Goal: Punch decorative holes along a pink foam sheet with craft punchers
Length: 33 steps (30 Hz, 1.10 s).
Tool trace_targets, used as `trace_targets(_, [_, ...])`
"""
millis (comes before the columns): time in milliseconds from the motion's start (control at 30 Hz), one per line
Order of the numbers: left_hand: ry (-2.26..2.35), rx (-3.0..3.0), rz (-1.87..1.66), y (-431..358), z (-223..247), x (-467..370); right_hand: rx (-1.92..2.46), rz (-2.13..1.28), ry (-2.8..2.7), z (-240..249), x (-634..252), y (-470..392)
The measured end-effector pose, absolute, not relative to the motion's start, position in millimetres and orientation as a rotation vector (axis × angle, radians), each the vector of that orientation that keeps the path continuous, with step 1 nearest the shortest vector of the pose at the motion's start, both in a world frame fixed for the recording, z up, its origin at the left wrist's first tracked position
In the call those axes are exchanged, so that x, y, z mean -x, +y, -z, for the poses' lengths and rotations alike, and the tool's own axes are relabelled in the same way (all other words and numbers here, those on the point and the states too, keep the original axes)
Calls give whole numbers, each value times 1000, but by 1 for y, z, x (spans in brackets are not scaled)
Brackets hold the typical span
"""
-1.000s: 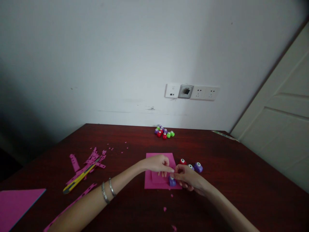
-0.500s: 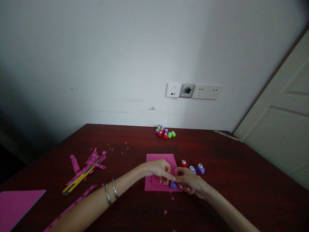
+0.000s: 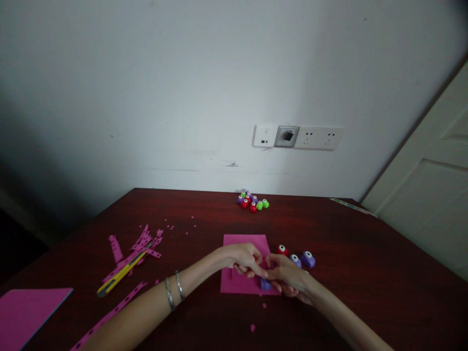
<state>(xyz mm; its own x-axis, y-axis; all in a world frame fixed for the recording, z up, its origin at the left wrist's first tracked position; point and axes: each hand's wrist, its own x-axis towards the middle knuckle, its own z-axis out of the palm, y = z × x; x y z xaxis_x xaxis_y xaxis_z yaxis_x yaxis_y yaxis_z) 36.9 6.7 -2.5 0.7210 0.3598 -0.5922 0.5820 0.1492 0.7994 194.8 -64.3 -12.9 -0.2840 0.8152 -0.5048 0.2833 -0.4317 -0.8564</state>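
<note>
Dark wood tabletop [image 3: 204, 214] against a pale wall; left hand [image 3: 245, 258] and right hand [image 3: 287, 275] curled together over a purple paper punch [image 3: 265, 284] at the near right of a pink sheet [image 3: 244, 239], probably to steady it, can't tell if either grips it. Red punch [image 3: 282, 250] and two more purple punches [image 3: 308, 259] sit just right, likely for reach. Yellow utility knife [image 3: 122, 275] lies left among pink strips [image 3: 115, 248], seemingly parked out of the way.

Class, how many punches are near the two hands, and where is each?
4 visible: a red punch and two purple punches right of the pink sheet, and another purple punch under the fingers, at the sheet's near edge. The right hand may hide more.
</note>
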Motion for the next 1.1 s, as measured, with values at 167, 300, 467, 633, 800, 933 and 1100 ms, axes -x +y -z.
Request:
trace_targets(167, [823, -1448, 227, 8, 2, -38, 1528, -1778, -1359, 16, -196, -64])
trace_targets(300, [821, -1468, 232, 7, 1, -37, 1524, -1786, -1354, 18, -195, -63])
trace_targets(467, [833, -1569, 166, 2, 1, -37, 1528, -1707, -1395, 16, -193, -65])
trace_targets(633, [786, -1744, 55, -6, -6, -38, 1571, -1528, -1548, 13, -195, -70])
trace_targets(800, [809, -2016, -112, -9, -29, -34, 1656, -1254, -1672, 15, -194, -75])
trace_targets(933, [963, -2286, -321, -7, -36, -20, 1736, -949, -1730, 13, -192, -82])
trace_targets(1100, [880, -2499, -309, -15, -25, -4, 1787, -547, -1829, 6, -187, -95])
